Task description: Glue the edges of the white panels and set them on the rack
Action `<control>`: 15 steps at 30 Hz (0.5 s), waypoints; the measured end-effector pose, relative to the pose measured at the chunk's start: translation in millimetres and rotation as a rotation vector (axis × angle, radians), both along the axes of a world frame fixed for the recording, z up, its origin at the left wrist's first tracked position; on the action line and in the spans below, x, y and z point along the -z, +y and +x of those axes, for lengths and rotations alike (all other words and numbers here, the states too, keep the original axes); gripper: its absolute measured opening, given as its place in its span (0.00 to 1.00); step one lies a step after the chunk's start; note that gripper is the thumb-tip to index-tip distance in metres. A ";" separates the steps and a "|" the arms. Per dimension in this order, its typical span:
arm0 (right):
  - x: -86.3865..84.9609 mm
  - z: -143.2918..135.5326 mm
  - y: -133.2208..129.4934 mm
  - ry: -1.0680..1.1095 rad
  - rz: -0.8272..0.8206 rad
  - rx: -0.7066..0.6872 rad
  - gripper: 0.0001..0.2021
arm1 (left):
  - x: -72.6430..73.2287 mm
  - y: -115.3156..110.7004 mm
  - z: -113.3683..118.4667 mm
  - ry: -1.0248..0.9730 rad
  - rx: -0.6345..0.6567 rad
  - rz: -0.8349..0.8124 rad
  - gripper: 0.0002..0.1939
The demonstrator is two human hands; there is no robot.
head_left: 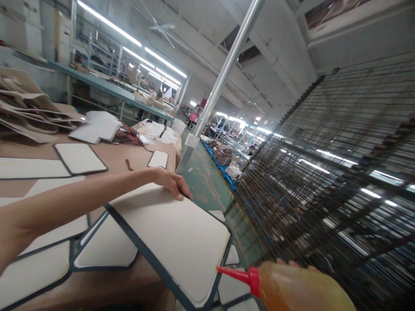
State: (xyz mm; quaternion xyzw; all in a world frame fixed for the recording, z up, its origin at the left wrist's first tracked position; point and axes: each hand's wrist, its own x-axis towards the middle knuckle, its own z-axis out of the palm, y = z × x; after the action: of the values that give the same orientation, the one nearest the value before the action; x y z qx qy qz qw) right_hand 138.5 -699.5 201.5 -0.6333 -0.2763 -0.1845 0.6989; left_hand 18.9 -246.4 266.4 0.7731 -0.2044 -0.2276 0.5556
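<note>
My left hand (171, 181) reaches across the brown table and grips the far edge of a white panel with a dark grey border (175, 237), which is lifted and tilted over the table's corner. My right hand (293, 263) shows only as fingertips at the bottom edge, wrapped around an amber glue bottle (301, 289) whose red nozzle (238, 276) points left toward the panel's near corner.
Several more white bordered panels (79, 157) lie flat on the brown table (123, 164). A stack of cardboard pieces (29, 112) sits at the far left. A tall wire drying rack (340, 181) stands on the right, beside a green aisle (202, 177) and a white pillar (223, 73).
</note>
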 end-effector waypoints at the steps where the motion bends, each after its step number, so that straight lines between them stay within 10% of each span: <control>1: -8.9 -9.7 8.1 -0.009 -0.031 0.055 0.16 | -0.1 0.2 -1.0 0.009 -0.006 -0.007 0.24; 6: -30.4 -31.3 16.6 -0.005 -0.146 0.098 0.19 | -0.7 1.6 -4.7 0.012 -0.070 -0.030 0.22; 15: -16.7 8.0 -31.0 0.084 -0.547 0.126 0.22 | 1.9 6.7 -5.9 0.028 -0.101 -0.037 0.22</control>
State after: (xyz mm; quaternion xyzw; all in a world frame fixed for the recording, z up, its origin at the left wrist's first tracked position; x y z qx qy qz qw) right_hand 146.5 -730.5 218.2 -0.8216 -0.2466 -0.1197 0.4999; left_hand 13.1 -239.7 264.4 0.7688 -0.1614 -0.2063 0.5834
